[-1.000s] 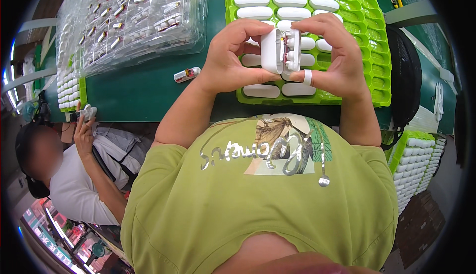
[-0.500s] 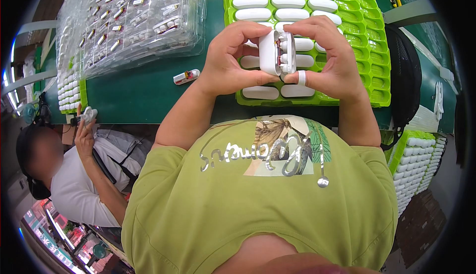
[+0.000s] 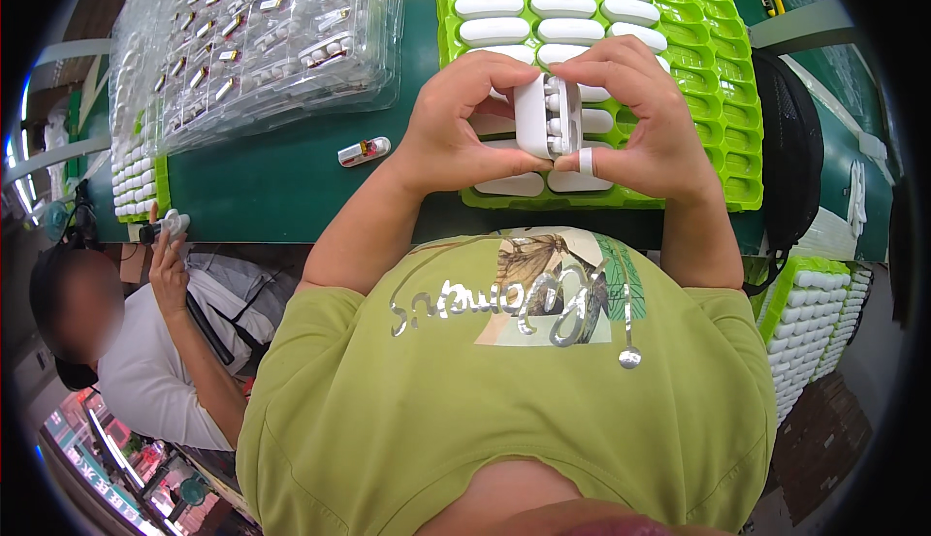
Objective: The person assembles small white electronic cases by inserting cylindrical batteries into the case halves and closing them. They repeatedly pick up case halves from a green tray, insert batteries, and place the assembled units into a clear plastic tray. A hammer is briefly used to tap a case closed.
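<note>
Above the near rows of a bright green tray (image 3: 713, 133), both my hands hold a small white plastic case in two parts. My left hand (image 3: 441, 129) grips its rounded white shell (image 3: 529, 117) between thumb and fingertips. On the other side, my right hand (image 3: 659, 124), with a white band round its thumb, pinches the inner insert (image 3: 558, 114), whose rounded white pieces face the shell. The two parts sit close together, the insert partly inside the shell. A loose insert (image 3: 364, 152) with a silvery body and white end lies on the green table, left of my left wrist.
Clear plastic trays (image 3: 262, 90) with several inserts are stacked at back left. White oval cases (image 3: 490, 4) fill part of the green tray. A black bag (image 3: 800, 148) lies at its right. At left, a co-worker's hand (image 3: 170, 269) holds a white object.
The gap between shell and insert has narrowed, and the insert's red and dark parts no longer show. My hands have moved slightly down. The loose insert has stayed put.
</note>
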Available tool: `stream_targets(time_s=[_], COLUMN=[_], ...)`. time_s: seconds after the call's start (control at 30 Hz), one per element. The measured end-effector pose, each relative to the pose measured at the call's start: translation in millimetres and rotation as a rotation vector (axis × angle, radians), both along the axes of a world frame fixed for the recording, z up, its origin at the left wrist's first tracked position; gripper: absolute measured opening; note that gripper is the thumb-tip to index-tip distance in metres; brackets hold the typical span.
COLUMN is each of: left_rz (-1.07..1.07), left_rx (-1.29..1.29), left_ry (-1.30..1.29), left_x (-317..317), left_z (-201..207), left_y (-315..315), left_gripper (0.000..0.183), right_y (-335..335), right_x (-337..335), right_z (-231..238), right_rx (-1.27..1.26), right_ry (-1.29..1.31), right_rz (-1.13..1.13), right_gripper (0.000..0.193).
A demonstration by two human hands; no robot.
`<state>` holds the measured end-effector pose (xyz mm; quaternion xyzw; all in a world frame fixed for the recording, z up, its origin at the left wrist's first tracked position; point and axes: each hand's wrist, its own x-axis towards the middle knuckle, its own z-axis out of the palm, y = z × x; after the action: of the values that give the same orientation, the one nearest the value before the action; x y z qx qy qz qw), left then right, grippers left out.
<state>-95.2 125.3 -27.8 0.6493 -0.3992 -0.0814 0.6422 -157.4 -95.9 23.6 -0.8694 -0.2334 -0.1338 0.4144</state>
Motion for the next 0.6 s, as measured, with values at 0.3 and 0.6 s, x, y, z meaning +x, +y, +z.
stream_targets(time_s=[0.3,0.6], left_rz=[-0.078,-0.128], left_rx=[0.062,-0.020], left_ry=[0.034,0.132], left_x=[-4.7,1.4], left_z=[4.1,-1.2], left_y=[2.0,4.9], left_gripper=[0.070,0.072], right_y=[-0.8,0.1], right_x=[-3.5,0.9], right_z=[1.0,-8.2], right_rx=[0.029,0.169], right_ry=[0.031,0.024], right_rz=[-0.002,-0.007], right_gripper=[0.057,0.060])
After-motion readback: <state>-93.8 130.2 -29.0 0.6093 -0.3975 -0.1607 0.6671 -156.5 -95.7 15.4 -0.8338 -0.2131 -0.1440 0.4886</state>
